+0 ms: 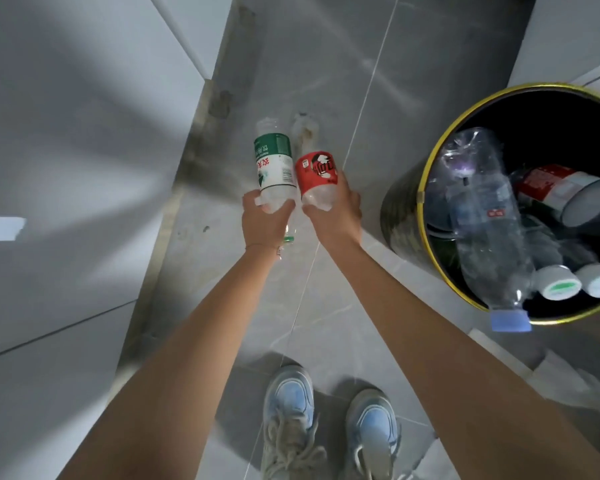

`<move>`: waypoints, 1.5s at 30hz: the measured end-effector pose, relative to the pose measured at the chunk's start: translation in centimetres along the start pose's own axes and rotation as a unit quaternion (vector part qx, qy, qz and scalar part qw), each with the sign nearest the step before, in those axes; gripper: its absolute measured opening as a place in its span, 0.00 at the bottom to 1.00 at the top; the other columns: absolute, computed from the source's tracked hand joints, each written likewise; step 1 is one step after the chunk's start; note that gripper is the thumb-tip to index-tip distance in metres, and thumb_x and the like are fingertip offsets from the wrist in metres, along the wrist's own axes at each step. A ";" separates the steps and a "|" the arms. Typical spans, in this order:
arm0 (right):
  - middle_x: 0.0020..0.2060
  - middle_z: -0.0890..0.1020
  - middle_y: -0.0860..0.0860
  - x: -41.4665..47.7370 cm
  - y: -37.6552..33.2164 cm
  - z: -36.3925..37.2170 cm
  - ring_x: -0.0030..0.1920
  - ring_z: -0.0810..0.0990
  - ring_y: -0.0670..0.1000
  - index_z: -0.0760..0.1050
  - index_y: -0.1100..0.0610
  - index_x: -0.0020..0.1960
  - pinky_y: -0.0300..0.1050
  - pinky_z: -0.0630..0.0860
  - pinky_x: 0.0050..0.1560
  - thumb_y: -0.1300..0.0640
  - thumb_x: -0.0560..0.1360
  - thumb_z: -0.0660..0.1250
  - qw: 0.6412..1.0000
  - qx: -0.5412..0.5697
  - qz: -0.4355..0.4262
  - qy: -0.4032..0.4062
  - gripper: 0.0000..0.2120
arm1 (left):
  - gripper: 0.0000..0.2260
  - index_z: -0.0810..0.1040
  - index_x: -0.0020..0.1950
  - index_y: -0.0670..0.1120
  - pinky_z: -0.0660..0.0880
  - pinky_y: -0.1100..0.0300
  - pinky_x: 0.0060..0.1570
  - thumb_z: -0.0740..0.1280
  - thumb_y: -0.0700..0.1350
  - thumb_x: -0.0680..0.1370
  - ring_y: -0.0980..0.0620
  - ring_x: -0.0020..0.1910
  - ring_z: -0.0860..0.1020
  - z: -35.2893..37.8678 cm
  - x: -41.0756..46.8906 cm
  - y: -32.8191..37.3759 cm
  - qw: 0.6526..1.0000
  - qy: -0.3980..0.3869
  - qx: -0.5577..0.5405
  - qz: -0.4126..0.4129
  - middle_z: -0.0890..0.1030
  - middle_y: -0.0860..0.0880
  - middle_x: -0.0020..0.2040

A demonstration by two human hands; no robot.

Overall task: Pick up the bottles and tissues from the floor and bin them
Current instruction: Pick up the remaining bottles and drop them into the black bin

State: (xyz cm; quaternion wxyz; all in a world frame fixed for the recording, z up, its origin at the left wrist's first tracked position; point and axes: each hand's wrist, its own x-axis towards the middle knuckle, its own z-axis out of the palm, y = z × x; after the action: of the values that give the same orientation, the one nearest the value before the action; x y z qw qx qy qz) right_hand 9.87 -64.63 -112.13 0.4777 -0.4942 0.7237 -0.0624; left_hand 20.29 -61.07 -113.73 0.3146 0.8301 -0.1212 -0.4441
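Note:
My left hand (262,221) grips a clear bottle with a green and white label (274,164) near its neck end, base pointing away from me. My right hand (336,211) holds a clear bottle with a red label (317,169) the same way. Both bottles are side by side in the air above the grey floor. The round black bin with a gold rim (421,199) stands to the right of my hands. Inside it lie several plastic bottles, among them a large clear one with a blue cap (482,216). A white tissue (565,379) lies on the floor at lower right.
A white wall or cabinet face (66,133) fills the left side, ending at a metal floor strip (174,209). My two blue and grey shoes (329,420) stand on the grey tiles at the bottom. A pale raised ledge (395,251) runs beside the bin.

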 end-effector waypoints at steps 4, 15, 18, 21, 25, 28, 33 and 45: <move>0.67 0.69 0.54 -5.9 -3.0 -3.9 0.65 0.71 0.56 0.56 0.48 0.76 0.52 0.72 0.64 0.51 0.71 0.72 0.996 0.084 0.007 0.020 0.39 | 0.25 0.64 0.61 0.51 0.78 0.58 0.35 0.74 0.49 0.70 0.42 0.53 0.80 -3.5 -6.1 3.7 0.999 0.006 -0.039 0.013 0.75 0.45 0.59; 0.60 0.78 0.47 -19.1 -8.3 -20.7 0.59 0.75 0.48 0.70 0.50 0.68 0.39 0.68 0.56 0.50 0.68 0.76 0.980 0.175 0.011 0.091 0.31 | 0.25 0.72 0.64 0.53 0.80 0.58 0.45 0.76 0.51 0.70 0.56 0.47 0.78 -8.8 -20.3 15.4 0.980 -0.012 0.064 0.188 0.73 0.48 0.60; 0.60 0.78 0.49 -20.0 -7.6 -24.6 0.61 0.75 0.51 0.72 0.50 0.67 0.43 0.71 0.59 0.53 0.67 0.76 0.976 0.159 0.021 0.149 0.30 | 0.25 0.73 0.64 0.50 0.73 0.69 0.41 0.76 0.50 0.70 0.52 0.48 0.77 -7.3 -22.5 18.3 0.969 -0.037 0.097 0.223 0.72 0.49 0.58; 0.63 0.76 0.49 -19.8 -5.9 -27.3 0.64 0.73 0.54 0.70 0.49 0.68 0.50 0.73 0.61 0.54 0.67 0.74 0.968 0.141 0.048 0.204 0.30 | 0.23 0.73 0.59 0.49 0.78 0.55 0.46 0.77 0.51 0.68 0.48 0.49 0.77 -5.1 -23.5 19.9 0.954 -0.059 0.121 0.266 0.73 0.52 0.54; 0.65 0.75 0.47 -18.9 -3.2 -29.2 0.63 0.70 0.54 0.69 0.46 0.68 0.44 0.68 0.55 0.56 0.69 0.72 0.961 0.119 0.070 0.239 0.29 | 0.22 0.73 0.53 0.47 0.76 0.51 0.46 0.76 0.54 0.66 0.49 0.45 0.75 -1.6 -24.0 19.9 0.925 -0.082 0.179 0.324 0.75 0.52 0.50; 0.66 0.73 0.47 -18.3 -1.2 -29.5 0.64 0.69 0.55 0.68 0.46 0.70 0.43 0.67 0.54 0.56 0.70 0.71 0.958 0.121 0.096 0.243 0.30 | 0.23 0.73 0.53 0.45 0.72 0.55 0.40 0.77 0.54 0.67 0.50 0.42 0.73 0.6 -24.5 19.3 0.906 -0.097 0.235 0.338 0.76 0.47 0.50; 0.69 0.71 0.47 -18.0 0.7 -29.6 0.65 0.68 0.55 0.66 0.48 0.71 0.41 0.64 0.54 0.58 0.72 0.69 0.953 0.108 0.109 0.260 0.30 | 0.21 0.74 0.55 0.47 0.68 0.59 0.39 0.77 0.52 0.67 0.47 0.46 0.75 2.4 -24.7 18.8 0.893 -0.092 0.289 0.333 0.75 0.46 0.53; 0.66 0.72 0.50 -16.5 2.1 -29.0 0.63 0.72 0.52 0.67 0.51 0.72 0.39 0.69 0.57 0.64 0.72 0.69 0.969 0.156 0.073 0.176 0.30 | 0.22 0.73 0.65 0.39 0.71 0.52 0.60 0.71 0.41 0.72 0.39 0.58 0.73 6.9 -24.8 18.8 0.824 -0.169 0.380 0.385 0.74 0.39 0.60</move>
State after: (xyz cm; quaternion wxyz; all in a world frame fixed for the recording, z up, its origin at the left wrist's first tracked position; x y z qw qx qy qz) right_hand -12.44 -61.92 -87.35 0.4174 -0.3401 0.8118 -0.2258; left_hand 1.87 -66.53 -88.28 0.0941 0.6821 -0.6412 -0.3389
